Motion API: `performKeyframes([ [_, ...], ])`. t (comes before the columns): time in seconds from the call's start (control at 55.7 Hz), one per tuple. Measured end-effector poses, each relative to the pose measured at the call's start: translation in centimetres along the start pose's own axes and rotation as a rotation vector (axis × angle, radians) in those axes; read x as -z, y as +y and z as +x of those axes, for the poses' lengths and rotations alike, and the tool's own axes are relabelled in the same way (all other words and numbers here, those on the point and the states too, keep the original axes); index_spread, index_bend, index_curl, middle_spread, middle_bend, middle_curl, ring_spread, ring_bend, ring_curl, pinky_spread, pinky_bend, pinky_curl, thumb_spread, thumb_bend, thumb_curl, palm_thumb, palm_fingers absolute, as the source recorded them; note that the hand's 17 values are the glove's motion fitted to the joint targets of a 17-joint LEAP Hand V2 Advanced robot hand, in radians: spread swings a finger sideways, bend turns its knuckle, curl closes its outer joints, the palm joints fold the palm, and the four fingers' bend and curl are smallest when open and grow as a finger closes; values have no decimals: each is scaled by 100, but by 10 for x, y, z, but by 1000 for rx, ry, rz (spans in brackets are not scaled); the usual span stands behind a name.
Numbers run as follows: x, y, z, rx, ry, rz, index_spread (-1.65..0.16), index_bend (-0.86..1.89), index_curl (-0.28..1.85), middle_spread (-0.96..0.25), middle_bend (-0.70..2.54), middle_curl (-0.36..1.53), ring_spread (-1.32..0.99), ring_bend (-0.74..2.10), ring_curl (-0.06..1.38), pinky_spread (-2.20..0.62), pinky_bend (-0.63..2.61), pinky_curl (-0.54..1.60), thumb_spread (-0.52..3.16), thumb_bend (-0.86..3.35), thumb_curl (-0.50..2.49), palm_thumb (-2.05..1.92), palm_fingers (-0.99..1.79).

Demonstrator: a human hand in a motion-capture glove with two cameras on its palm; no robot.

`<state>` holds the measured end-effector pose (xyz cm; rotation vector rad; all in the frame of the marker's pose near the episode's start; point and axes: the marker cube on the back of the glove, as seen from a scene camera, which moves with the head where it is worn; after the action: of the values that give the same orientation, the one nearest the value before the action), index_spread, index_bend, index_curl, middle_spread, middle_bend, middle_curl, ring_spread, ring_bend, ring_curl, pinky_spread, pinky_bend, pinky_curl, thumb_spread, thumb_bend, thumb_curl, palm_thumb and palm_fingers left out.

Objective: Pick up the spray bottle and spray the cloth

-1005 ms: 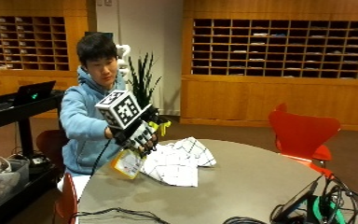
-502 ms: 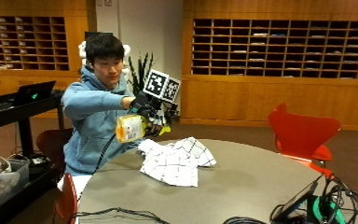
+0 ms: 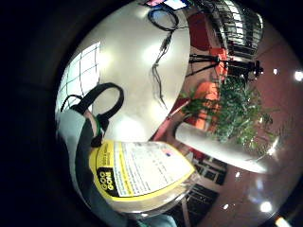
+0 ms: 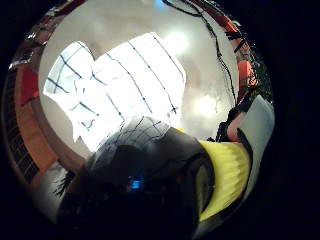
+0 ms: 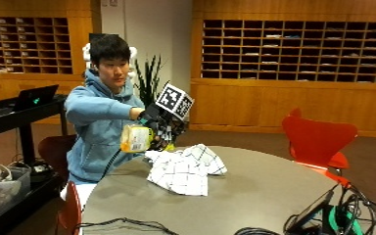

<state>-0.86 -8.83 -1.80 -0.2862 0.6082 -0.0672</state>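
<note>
Yellow-labelled spray bottle (image 5: 136,138), lifted off the table a second ago, now hangs just above the checked cloth (image 5: 183,169), the gloved right hand (image 5: 156,126) with fingers wrapped round it. Pickup looks done; spraying remains. Beneath the cloth is a round grey table (image 5: 260,191), wooden pigeonhole shelves (image 5: 292,51) behind.

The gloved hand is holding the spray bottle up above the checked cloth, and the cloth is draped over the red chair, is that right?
Not quite. The right hand does hold the spray bottle up above the checked cloth, but the cloth lies crumpled on the round table, not over the red chair. The outside view shows it.
</note>
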Motion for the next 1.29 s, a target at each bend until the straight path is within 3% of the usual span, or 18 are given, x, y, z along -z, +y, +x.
performKeyframes([
  [0.215, 23, 9, 13, -11, -34, 45, -20, 40, 51, -16, 59, 48, -20, 56, 44, -32, 37, 40, 11, -4, 73, 94, 141],
  [0.61, 10, -15, -8, 12, -59, 49, -20, 40, 50, -16, 59, 48, -20, 56, 43, -32, 37, 40, 11, -4, 73, 94, 141],
  [0.915, 70, -11, -13, 37, -606, 244, -20, 40, 50, -17, 59, 48, -20, 56, 43, -33, 36, 40, 11, -4, 73, 94, 141],
  [1.292, 148, -19, -101, 76, -1413, 569, -20, 40, 50, -16, 59, 48, -20, 57, 44, -33, 36, 40, 11, -4, 73, 94, 141],
])
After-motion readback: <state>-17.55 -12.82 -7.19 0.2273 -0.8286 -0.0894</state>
